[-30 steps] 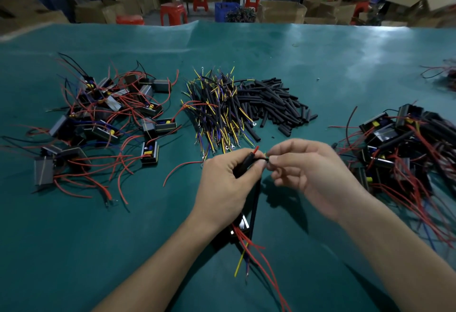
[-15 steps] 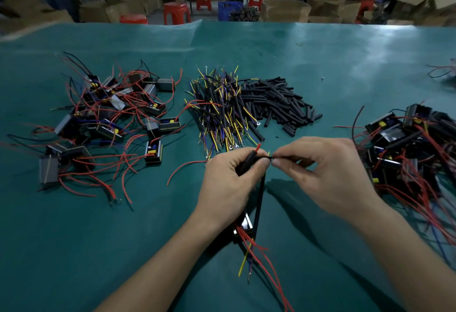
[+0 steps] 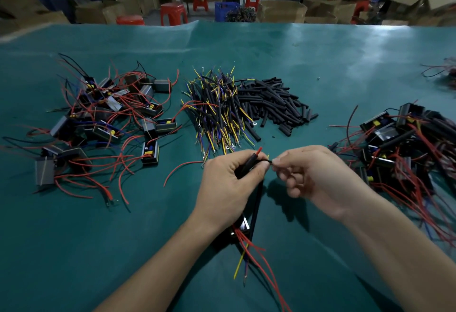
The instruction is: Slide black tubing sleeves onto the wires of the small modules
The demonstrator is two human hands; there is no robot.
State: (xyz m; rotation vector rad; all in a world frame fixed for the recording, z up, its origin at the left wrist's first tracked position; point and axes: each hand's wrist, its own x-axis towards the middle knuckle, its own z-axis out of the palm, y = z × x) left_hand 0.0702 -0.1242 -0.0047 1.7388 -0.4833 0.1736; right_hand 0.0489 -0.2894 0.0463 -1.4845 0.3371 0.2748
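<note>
Black sleeve [image 3: 248,167] sits pinched in the left hand [image 3: 229,188], its wire tip nipped by the right hand [image 3: 318,181] beside it, and a shaky push could bend that thin wire.

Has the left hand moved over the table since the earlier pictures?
No. The left hand holds the black sleeve at the same spot below the loose tubing pile.

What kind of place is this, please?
Probably a small electronics assembly workshop. A long green-covered table holds piles of small modules and black tubing sleeves, with cardboard boxes and red plastic stools behind.
</note>
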